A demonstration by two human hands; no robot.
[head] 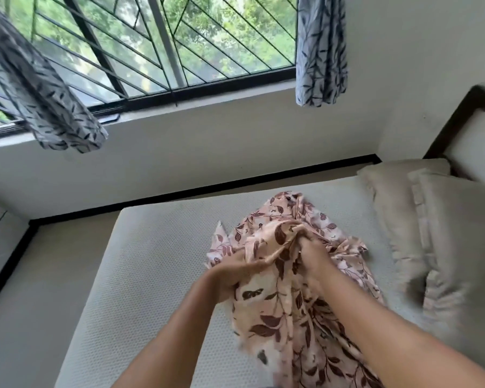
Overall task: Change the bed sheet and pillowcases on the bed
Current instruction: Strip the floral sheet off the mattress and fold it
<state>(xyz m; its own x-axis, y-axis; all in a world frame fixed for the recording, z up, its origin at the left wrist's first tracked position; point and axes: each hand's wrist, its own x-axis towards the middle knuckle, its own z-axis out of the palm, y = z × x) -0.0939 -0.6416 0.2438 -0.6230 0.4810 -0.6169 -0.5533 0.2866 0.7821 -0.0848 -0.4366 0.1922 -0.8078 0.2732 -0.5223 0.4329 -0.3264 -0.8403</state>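
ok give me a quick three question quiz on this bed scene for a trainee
1. True or false: the floral sheet is spread flat over the mattress.
2. What do the left hand and right hand grip? A) a curtain B) the floral sheet C) a blanket
3. How many pillows lie on the mattress?
Key: 1 false, it is bunched up; 2 B; 3 two.

I see a bed (157, 261) with a bare white top. A pink sheet (305, 217) with brown leaves lies bunched up in the middle of it. On the right side lie the far pillow (398, 208) and the near pillow (465, 247), both tan and touching each other.
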